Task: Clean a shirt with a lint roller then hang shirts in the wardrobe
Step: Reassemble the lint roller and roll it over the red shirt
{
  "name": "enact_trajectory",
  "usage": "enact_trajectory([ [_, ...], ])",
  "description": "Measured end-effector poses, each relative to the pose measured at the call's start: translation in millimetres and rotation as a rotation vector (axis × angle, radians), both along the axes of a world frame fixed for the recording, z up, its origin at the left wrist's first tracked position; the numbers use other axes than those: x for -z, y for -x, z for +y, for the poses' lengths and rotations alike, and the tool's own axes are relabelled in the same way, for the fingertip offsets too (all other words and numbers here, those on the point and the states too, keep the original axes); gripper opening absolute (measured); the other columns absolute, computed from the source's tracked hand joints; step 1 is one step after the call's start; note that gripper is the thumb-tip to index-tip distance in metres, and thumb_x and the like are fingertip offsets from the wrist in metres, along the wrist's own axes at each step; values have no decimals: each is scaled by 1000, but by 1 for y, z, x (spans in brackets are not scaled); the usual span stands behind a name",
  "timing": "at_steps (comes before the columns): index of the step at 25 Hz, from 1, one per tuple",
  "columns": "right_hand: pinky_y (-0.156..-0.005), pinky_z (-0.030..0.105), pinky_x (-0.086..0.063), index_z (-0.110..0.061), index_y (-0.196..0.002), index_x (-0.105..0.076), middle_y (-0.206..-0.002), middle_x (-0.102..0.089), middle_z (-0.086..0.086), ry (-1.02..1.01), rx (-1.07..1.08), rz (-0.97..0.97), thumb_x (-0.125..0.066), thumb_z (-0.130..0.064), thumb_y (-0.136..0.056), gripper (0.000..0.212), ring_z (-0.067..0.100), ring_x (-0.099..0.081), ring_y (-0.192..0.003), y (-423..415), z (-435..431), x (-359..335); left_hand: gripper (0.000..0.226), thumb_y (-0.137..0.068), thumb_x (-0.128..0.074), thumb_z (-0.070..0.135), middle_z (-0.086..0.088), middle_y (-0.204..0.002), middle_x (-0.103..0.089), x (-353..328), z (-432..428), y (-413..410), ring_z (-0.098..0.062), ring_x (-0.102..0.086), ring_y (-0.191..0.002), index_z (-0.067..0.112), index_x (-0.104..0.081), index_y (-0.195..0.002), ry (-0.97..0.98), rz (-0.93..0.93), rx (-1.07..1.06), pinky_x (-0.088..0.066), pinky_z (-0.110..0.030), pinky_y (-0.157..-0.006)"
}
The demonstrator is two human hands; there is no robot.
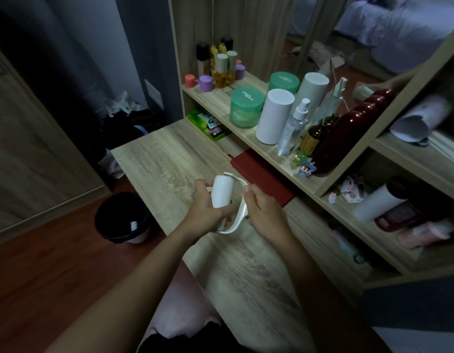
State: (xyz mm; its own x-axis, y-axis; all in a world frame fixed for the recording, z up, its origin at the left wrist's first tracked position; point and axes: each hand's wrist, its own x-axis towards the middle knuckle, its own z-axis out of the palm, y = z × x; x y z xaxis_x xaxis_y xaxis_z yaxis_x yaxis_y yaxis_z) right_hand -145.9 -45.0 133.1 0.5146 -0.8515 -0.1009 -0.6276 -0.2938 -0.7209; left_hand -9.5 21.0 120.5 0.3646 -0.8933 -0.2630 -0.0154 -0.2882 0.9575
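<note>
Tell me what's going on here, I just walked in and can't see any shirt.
A person stands at a wooden desk holding a white lint roller above it. The left hand grips the roll, while the right hand pinches the curved white handle or cover beside it. No shirt is in view; a black bin sits on the floor.

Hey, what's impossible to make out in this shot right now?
- Lint roller: its handle end is hidden by the left hand, head view.
- Shelf clutter at the right edge: blurred.
- Green jar label: too small to read.
- Shirts and wardrobe: outside the frame.
</note>
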Motion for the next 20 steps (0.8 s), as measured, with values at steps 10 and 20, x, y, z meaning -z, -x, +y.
enact_trajectory([
  [10,-72,47,-54,-29,-101,-50,-81,-66,2,-113,-67,-28,-10,-68,-86,58,13,-64,-76,10,34,51,67,-71,-56,50,4,-104,-69,12,3,-22,-10,-64,-85,30,-47,-134,181,-740,121,-41,-12,-65],
  [20,-78,54,-53,-42,-94,-59,-88,-66,11,-193,77,-314,-26,-59,-87,38,31,-65,-85,10,32,48,71,-74,-58,51,1,-113,-66,-15,-11,-25,-17,-64,-93,29,-37,-138,186,-993,295,-48,-30,-71],
])
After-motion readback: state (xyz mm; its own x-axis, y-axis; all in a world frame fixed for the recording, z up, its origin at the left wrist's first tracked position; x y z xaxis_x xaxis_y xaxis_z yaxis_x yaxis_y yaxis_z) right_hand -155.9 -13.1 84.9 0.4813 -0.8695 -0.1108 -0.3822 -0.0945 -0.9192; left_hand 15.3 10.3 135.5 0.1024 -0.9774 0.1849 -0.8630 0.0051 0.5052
